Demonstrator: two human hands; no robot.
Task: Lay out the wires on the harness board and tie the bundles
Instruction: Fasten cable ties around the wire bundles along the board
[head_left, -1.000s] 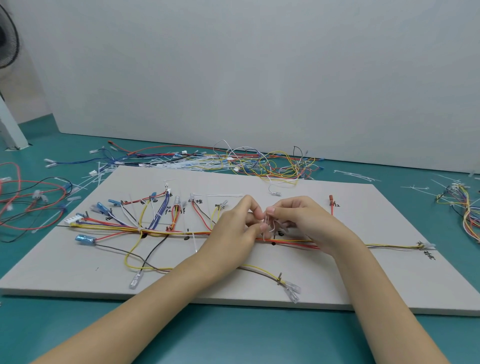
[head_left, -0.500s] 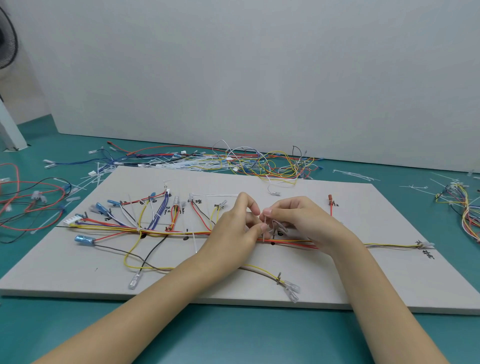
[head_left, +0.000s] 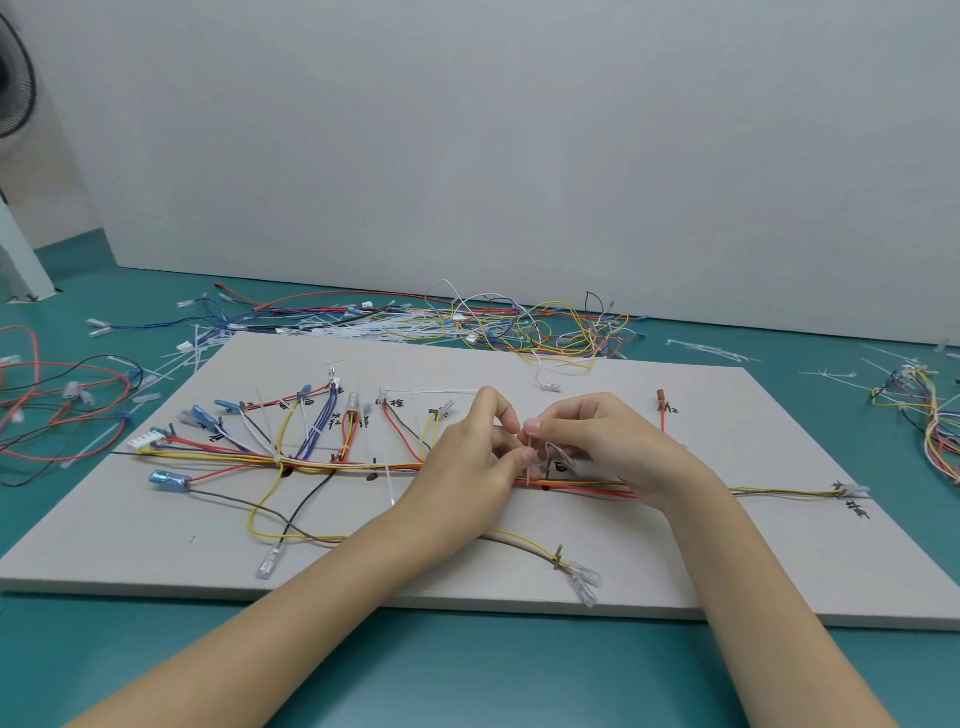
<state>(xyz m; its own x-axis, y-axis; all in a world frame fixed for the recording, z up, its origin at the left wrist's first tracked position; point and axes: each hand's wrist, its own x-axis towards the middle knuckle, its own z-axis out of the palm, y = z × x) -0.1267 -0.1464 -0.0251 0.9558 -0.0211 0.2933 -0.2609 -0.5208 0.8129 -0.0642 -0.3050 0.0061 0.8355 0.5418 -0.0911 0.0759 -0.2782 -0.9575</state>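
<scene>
Since a second ago almost nothing has moved: both hands stay at the middle of the board, and the fingertips have only drawn a little closer together over the tie.

At the far left, loose red and black wires (head_left: 57, 410) lie on the teal table (head_left: 467, 675), off the board. The harness board (head_left: 779, 545), a pale flat panel, carries the laid-out wires. At its left end sit a white connector (head_left: 145, 441) and blue terminals (head_left: 200, 415), and a blue-sleeved terminal (head_left: 169, 478) lies just below them. From there the main bundle (head_left: 337, 462) of yellow, orange and red wires runs right along the board, with branches rising to handwritten marks. A yellow loop (head_left: 260, 525) and a black lead sag toward the near edge.

The left hand (head_left: 462, 467) rests on the bundle at mid-board, thumb and forefinger pinched on a thin white cable tie (head_left: 529, 457) that stands up from the wires. The right hand (head_left: 613, 447) meets it fingertip to fingertip, its thumb and forefinger also clamped on the tie. Whether the tie is already closed around the bundle, I cannot tell.

To the right the bundle continues to a clear terminal (head_left: 852, 489) near the board's edge. A short red lead (head_left: 661, 410) stands apart above it. Behind the board lies a tangle of spare wires (head_left: 519, 327), and another tied harness (head_left: 930, 415) lies at far right.
</scene>
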